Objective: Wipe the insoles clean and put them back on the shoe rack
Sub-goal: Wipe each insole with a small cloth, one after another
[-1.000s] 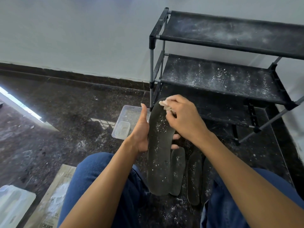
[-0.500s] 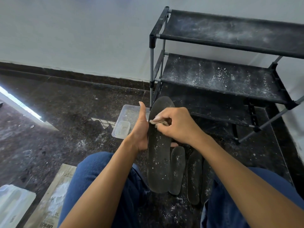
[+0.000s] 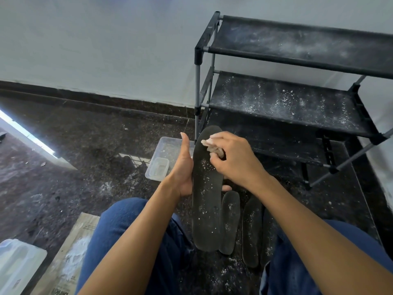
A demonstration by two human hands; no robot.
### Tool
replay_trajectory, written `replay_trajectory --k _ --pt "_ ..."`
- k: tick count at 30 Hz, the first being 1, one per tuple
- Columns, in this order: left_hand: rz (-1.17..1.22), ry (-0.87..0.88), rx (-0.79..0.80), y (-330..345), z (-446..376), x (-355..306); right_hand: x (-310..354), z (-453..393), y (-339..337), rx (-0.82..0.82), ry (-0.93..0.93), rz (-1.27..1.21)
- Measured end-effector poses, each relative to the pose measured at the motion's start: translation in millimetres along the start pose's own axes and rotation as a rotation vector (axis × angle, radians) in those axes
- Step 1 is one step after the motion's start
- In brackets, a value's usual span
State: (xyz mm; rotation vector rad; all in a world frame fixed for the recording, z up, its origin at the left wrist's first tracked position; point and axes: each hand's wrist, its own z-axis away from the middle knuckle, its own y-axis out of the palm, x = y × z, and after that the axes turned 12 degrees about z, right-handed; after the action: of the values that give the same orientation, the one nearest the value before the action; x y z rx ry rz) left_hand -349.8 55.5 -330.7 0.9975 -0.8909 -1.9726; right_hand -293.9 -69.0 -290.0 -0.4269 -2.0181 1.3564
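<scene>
right hand (image 3: 236, 158) pinches cloth (image 3: 212, 147) on the far end of the insole (image 3: 205, 194); left hand (image 3: 184, 169) grips its left edge, upright between the knees. specks remain mid-sole: suggest long strokes toward the near end. rack (image 3: 287, 107) far right, dusty.

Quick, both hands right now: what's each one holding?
Left hand: grips the dusty black insole at its middle.
Right hand: pinches a small wiping cloth against the insole's toe end.
</scene>
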Motion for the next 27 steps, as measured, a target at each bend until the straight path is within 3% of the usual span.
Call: replay_trajectory --k 4,8,10,14,19,22,24,27 --pt "-0.038 0.024 -0.122 -4 -3 -2 6 6 1 0.144 0.007 -0.180" --pt "-0.016 0.061 -0.053 1 2 -1 3 3 3 0.003 -0.009 -0.034" --pt "-0.039 0.060 -0.055 0 2 -2 2 3 5 0.055 -0.042 0.015" --pt "-0.075 0.089 -0.174 -5 0 -4 12 7 3 0.097 -0.007 -0.206" --pt "-0.058 0.086 -0.104 -3 1 -4 8 5 4 0.085 -0.063 -0.007" --pt "-0.102 0.121 -0.194 -5 1 -6 12 8 5 0.157 -0.036 -0.171" --pt "-0.101 0.142 -0.194 -5 3 -7 12 8 5 0.093 -0.012 -0.216" --pt "-0.055 0.135 -0.119 -4 3 -6 9 5 5 0.024 -0.055 -0.031"
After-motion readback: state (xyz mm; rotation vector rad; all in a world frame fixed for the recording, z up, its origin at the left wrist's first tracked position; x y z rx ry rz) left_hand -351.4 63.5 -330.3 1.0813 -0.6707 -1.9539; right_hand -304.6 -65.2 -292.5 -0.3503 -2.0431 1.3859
